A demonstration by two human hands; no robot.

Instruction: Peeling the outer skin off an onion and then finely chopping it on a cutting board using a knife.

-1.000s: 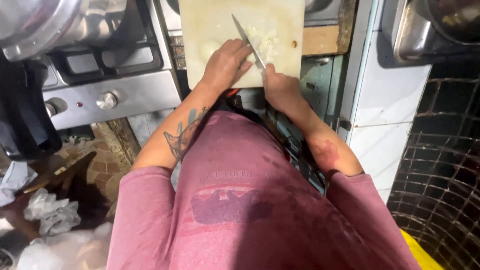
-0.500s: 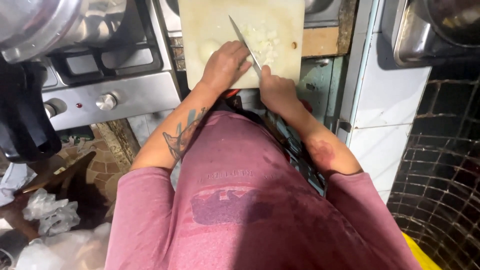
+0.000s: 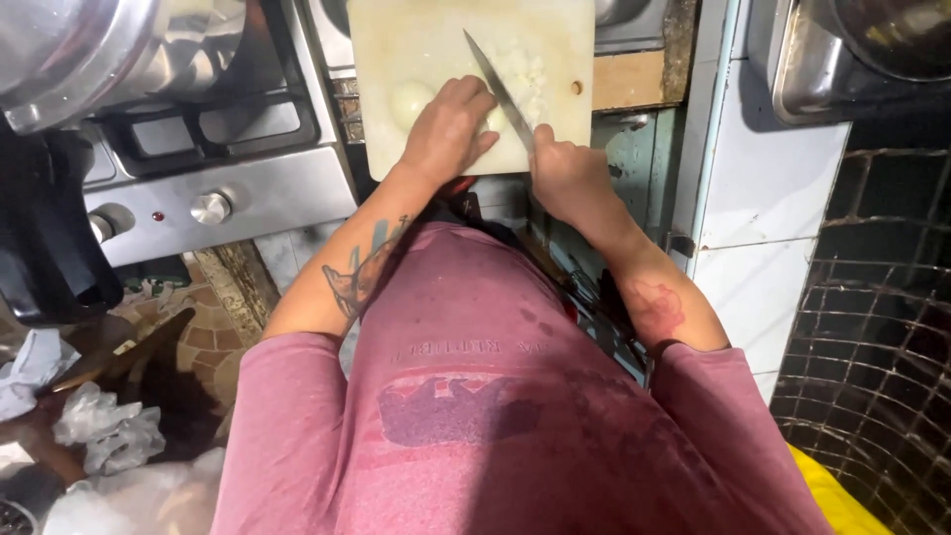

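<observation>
Head view looks straight down your pink shirt (image 3: 475,416) to a pale cutting board (image 3: 416,40) lying over the counter edge in front of you. No packages, labels or signs can be made out on the counter; the only wrapper-like things are crumpled clear plastic bags (image 3: 104,431) low on your left, near the patterned floor, too blurred to tell what they hold. Your shirt carries a dark rectangular print across the chest.

Your right hand (image 3: 567,178) is clenched around the handle of a knife (image 3: 500,89), at the near edge of the board. Its blade runs up and to the left across the board, with the tip far from you. Your left hand (image 3: 448,124) lies curled on the board just left of the blade, fingers bent over a whitish piece of onion (image 3: 408,99) that shows beside your knuckles. A small heap of chopped onion pieces (image 3: 525,74) lies just right of the blade, beyond your right hand.

A steel stove (image 3: 228,188) with round knobs stands to your left, touching the board's side. A metal sink (image 3: 822,69) sits well apart on your right, above white tiles (image 3: 763,198).
</observation>
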